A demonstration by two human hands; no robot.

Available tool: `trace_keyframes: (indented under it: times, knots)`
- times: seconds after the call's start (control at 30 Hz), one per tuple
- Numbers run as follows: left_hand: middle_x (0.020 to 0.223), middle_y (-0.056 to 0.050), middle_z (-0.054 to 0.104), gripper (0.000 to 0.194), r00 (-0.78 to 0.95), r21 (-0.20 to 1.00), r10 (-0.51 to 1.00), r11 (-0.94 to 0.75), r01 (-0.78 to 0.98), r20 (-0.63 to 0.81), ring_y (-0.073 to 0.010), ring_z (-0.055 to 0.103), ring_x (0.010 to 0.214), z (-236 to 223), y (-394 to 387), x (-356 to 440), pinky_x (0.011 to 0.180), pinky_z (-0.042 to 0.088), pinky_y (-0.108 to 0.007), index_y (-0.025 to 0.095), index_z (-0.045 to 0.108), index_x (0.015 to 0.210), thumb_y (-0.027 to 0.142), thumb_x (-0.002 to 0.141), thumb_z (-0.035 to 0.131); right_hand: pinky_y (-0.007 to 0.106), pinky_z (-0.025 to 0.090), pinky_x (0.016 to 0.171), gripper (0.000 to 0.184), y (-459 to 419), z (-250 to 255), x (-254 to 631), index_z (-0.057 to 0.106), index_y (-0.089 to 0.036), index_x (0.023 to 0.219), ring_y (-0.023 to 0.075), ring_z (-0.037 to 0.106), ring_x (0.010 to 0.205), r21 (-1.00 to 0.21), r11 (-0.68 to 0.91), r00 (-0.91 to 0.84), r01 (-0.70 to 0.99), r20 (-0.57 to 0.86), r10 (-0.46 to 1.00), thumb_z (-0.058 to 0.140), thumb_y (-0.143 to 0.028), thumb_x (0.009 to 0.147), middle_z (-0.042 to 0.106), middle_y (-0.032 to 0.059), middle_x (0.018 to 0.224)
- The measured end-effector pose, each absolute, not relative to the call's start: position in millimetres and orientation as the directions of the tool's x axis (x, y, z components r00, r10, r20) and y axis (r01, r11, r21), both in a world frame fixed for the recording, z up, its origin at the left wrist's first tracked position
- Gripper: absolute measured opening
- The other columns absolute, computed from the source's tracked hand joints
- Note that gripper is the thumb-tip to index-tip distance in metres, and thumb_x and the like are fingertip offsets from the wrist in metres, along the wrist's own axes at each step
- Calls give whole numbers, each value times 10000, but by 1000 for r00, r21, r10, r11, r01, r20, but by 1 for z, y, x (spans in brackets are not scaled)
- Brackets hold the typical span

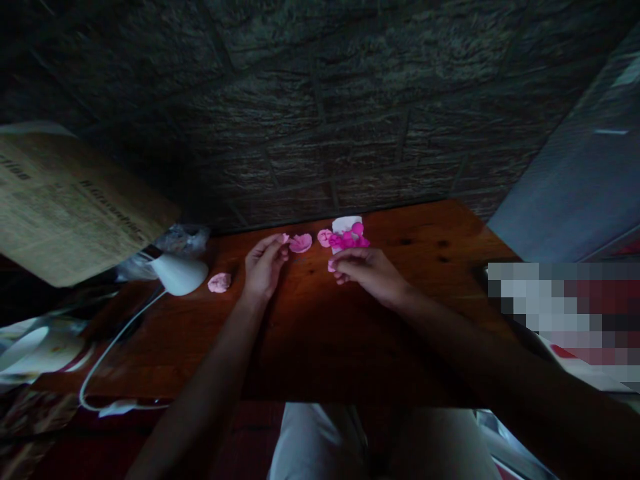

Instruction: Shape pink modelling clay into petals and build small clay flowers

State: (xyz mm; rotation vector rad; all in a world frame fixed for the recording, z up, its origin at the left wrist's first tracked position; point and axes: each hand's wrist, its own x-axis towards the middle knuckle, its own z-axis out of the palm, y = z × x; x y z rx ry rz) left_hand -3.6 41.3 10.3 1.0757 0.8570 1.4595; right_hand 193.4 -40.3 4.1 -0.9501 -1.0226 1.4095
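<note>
My left hand (263,265) is raised over the wooden table (310,333), fingers pinched on a small pink petal-like piece at its fingertips. My right hand (365,270) is curled, pinching another small pink piece at its left edge. Just beyond the hands lie a pink petal (301,243), another pink petal (325,237) and a pile of magenta petals (350,239) in front of a white cup-like object (347,223). A further pale pink piece (219,283) lies to the left of my left hand.
A white lamp base (180,274) with a white cord (107,353) stands at the table's left, crumpled clear plastic behind it. A dark brick-patterned wall rises behind. A newspaper sheet (65,200) hangs at left. My lap shows below the table's near edge.
</note>
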Motion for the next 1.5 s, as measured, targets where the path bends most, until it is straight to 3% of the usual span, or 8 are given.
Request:
trace_keyframes:
  times: [0.2, 0.4, 0.53, 0.67, 0.83, 0.93, 1.13, 1.5]
  knots:
    - [541, 13, 591, 417, 305, 972, 937, -106, -209, 168, -83, 491, 497, 21, 33, -12, 505, 396, -210, 163, 722, 674, 536, 642, 906, 331, 628, 834, 229, -35, -1, 199, 790, -176, 825, 136, 710, 772, -881, -127, -158, -456, -61, 986, 913, -271, 656, 769, 41, 863]
    - [538, -3, 601, 395, 205, 843, 924, -378, 383, 322, -109, 513, 522, 26, 49, -55, 537, 391, -234, 174, 704, 596, 507, 784, 806, 342, 624, 910, 231, -33, -3, 200, 792, -170, 832, 141, 724, 828, -877, -163, -207, -453, -74, 976, 924, -237, 655, 786, 51, 895]
    - [796, -62, 790, 306, 518, 747, 847, -419, 516, 118, -191, 695, 718, 22, 59, -76, 661, 524, -272, 198, 792, 775, 503, 758, 794, 324, 637, 851, 175, -34, -7, 200, 776, -172, 806, 131, 725, 762, -902, -171, -230, -397, -82, 970, 886, -177, 671, 768, 27, 820]
    - [871, -68, 808, 284, 534, 712, 845, -392, 583, 27, -200, 728, 744, 18, 63, -86, 677, 549, -285, 208, 801, 899, 455, 759, 788, 314, 644, 814, 148, -32, -8, 201, 783, -192, 849, 120, 715, 741, -913, -145, -208, -382, -68, 976, 849, -173, 718, 763, 16, 832]
    - [977, -101, 798, 253, 440, 645, 831, -548, 534, 341, -238, 727, 918, 20, 50, -63, 800, 560, -320, 197, 797, 868, 431, 772, 809, 304, 631, 841, 264, -32, -8, 198, 796, -174, 820, 123, 732, 758, -909, -152, -230, -388, -64, 971, 928, -191, 592, 783, 21, 834]
    - [952, -85, 798, 238, 449, 694, 780, -608, 385, 435, -202, 719, 858, 20, 32, -32, 783, 560, -311, 193, 790, 941, 396, 818, 808, 296, 622, 811, 306, -32, -8, 196, 801, -167, 828, 129, 736, 749, -922, -165, -288, -351, -62, 956, 951, -260, 579, 785, 25, 801]
    - [932, -83, 806, 302, 600, 788, 668, -607, 99, 440, -175, 725, 810, 11, 16, 0, 772, 593, -309, 193, 810, 967, 368, 738, 901, 228, 551, 645, 338, -30, -8, 199, 804, -173, 836, 89, 655, 640, -958, -84, -279, -275, -4, 960, 914, -446, 672, 758, 19, 748]
    - [959, -75, 833, 216, 507, 822, 758, -548, 154, 410, -202, 781, 856, 4, 18, 1, 845, 643, -348, 211, 834, 953, 383, 822, 824, 233, 539, 668, 279, -29, -10, 203, 806, -184, 802, 105, 663, 708, -959, -73, -192, -273, -20, 981, 867, -449, 738, 766, 38, 794]
